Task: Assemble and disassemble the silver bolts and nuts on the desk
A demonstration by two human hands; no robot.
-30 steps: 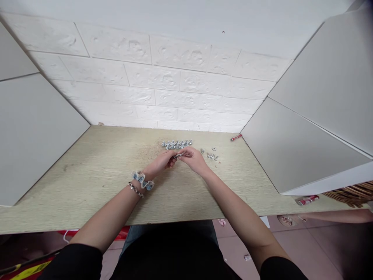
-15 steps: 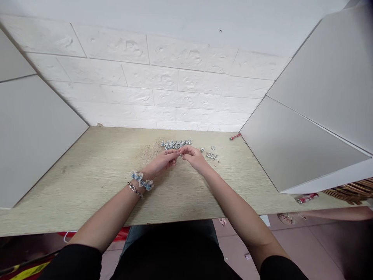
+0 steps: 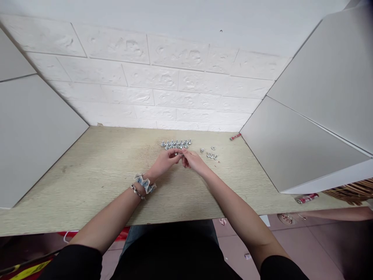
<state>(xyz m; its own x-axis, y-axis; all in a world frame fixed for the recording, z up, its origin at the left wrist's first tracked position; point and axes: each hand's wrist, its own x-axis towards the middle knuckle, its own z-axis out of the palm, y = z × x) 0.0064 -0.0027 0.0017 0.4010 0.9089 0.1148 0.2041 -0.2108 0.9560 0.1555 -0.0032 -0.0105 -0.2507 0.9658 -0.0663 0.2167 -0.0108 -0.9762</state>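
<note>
Left hand: arched higher now, pinching metal fastener with fingers
Right hand: clamped on it too
Grip: changed, handling apparently unfinished

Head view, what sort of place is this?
Probably a makeshift workspace indoors, though whether home or workshop I can't tell. The signs: metal bolts lined up on a wooden table, pale panels on either side, and a white brick-pattern wall behind.

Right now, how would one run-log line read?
left hand: holding metal part; right hand: same part; bolts: in rows beyond
</note>
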